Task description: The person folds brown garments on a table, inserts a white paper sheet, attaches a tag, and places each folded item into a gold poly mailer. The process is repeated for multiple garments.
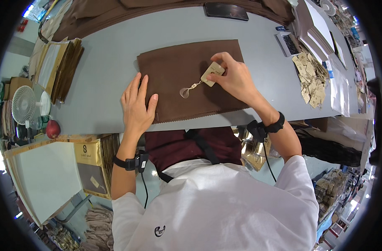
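Observation:
A folded brown cloth (178, 72) with zigzag-cut edges lies flat in front of me on the grey table (106, 62). My left hand (137, 103) rests over its left edge, fingers apart, with nothing held. Above the cloth's right part, my right hand (233, 73) pinches a cream hang tag (211, 77) between thumb and fingers. From the tag's lower corner runs a string with a small seal and a clear loop (184, 92), which hangs over the middle of the cloth.
A heap of similar tags (310, 80) lies at right, by a small box of dark bits (288, 44) and a paper stack (316, 31). Gold packaging (59, 69), a white fan (24, 103) and a red fruit (53, 129) are left. A phone (226, 11) lies by brown fabric (147, 12).

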`<state>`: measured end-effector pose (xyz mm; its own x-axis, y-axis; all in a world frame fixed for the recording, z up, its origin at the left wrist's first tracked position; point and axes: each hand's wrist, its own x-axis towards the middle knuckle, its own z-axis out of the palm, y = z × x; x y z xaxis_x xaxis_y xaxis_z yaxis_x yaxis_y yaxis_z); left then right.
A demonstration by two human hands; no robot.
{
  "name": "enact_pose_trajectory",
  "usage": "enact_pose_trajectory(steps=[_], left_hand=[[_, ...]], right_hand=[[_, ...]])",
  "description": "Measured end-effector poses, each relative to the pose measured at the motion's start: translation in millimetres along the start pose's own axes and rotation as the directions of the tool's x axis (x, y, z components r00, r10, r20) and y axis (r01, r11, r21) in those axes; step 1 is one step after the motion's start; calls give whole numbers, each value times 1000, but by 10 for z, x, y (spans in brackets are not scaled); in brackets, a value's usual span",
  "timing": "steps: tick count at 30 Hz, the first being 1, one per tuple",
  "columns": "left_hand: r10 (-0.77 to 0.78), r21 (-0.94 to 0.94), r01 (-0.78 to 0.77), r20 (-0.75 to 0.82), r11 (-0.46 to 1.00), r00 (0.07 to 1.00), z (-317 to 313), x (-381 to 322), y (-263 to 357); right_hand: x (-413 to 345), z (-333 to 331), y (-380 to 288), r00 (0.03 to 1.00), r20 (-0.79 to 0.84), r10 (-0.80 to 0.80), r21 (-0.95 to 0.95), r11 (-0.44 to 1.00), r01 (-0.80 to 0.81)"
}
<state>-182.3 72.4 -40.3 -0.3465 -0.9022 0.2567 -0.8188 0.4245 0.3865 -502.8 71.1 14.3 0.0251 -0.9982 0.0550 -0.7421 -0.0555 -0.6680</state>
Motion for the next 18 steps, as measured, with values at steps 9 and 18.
enact_pose_trajectory(steps=[9, 18], left_hand=[[-64, -236, 48, -62, 970, 996, -52, 31, -1], [-65, -234, 43, -87, 971, 994, -71, 46, 8]], right_hand=[[200, -1176, 1322, 877, -480, -38, -365, 917, -160], [687, -2081, 2741, 849, -332, 411, -393, 758, -520]])
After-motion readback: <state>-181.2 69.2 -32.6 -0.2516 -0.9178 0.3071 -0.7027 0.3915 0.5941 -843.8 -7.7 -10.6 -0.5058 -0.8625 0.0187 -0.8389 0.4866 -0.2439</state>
